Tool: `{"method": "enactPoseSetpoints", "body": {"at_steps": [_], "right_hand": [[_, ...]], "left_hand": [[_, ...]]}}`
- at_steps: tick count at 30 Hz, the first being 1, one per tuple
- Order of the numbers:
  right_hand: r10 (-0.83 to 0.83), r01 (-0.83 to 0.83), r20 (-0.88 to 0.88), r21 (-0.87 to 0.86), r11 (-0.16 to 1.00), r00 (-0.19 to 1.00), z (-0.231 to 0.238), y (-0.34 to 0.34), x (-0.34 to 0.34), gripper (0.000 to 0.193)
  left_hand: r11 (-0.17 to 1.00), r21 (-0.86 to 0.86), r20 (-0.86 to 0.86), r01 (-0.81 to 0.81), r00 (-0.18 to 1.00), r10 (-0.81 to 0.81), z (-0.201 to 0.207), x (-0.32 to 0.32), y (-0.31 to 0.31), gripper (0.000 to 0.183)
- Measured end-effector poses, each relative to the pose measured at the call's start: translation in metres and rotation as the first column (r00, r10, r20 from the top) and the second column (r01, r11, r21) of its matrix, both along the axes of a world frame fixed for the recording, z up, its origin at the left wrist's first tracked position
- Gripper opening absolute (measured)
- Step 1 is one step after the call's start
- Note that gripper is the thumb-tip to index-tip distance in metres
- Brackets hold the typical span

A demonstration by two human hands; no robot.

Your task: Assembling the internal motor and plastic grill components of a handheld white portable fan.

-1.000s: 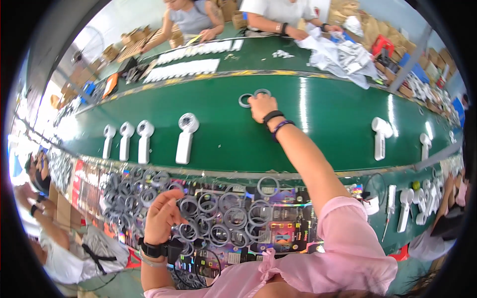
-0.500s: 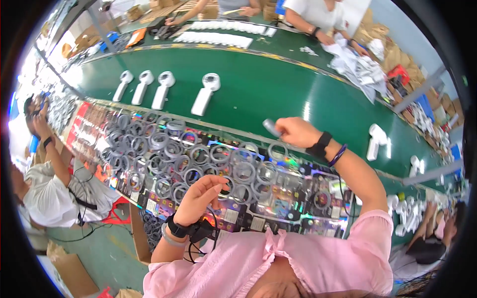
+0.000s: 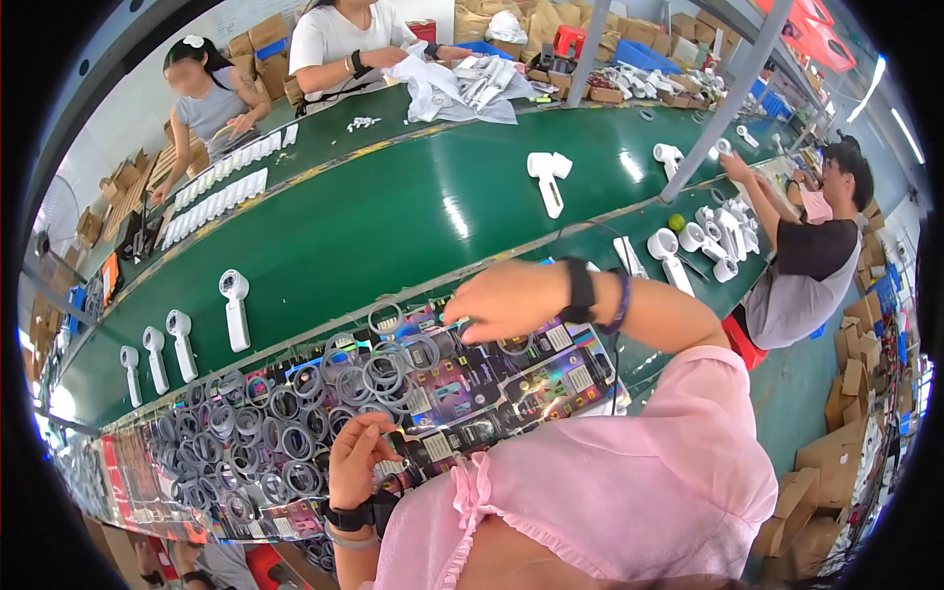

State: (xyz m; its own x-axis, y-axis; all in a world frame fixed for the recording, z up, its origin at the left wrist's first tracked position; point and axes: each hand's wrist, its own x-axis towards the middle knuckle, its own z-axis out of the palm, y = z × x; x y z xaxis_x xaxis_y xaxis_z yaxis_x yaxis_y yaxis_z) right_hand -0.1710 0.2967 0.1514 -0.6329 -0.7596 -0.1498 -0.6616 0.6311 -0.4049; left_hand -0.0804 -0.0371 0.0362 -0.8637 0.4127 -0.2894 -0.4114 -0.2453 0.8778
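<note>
My right hand (image 3: 501,300), with a black wristband and a bead bracelet, reaches left over a spread of grey rings (image 3: 295,413) lying on glossy printed cards (image 3: 551,369). Its fingertips are pinched on a small grey ring at the spread's far edge. Lower down, my left hand (image 3: 356,460), wearing a black watch, rests with curled fingers at the near edge of the rings. Whether it grips one is hidden by the fingers. My pink sleeve fills the lower right.
Beyond the rings runs a green conveyor belt (image 3: 393,216) carrying white round-headed handheld devices (image 3: 234,307). Two people work at its far side among white parts and cloths (image 3: 462,84). A person in a black shirt (image 3: 811,261) works at the right. Cardboard boxes (image 3: 855,447) stand on the floor.
My right hand has come back from the belt, where it reached for rings, and now hangs low over the ring spread. My left hand has stayed at the near edge. The view swung right.
</note>
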Motion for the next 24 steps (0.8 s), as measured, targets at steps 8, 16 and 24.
{"method": "enactPoseSetpoints", "body": {"at_steps": [8,16,24], "right_hand": [[-0.283,0.276,-0.441,-0.081,0.958,0.852,0.125,0.084,0.056,0.032],[-0.42,0.373,-0.459,-0.194,0.907,0.783,0.215,0.071,0.107,0.026],[-0.344,0.337,-0.397,-0.089,0.937,0.851,0.157,0.085,0.101,0.023]], "left_hand": [[0.999,0.037,-0.003,0.039,0.999,-0.039,0.0,-0.003,0.011,0.023],[0.989,0.041,-0.008,0.14,0.99,-0.14,-0.003,-0.009,0.02,0.025],[0.862,-0.226,-0.142,0.454,0.86,-0.49,0.034,-0.026,0.071,0.026]]}}
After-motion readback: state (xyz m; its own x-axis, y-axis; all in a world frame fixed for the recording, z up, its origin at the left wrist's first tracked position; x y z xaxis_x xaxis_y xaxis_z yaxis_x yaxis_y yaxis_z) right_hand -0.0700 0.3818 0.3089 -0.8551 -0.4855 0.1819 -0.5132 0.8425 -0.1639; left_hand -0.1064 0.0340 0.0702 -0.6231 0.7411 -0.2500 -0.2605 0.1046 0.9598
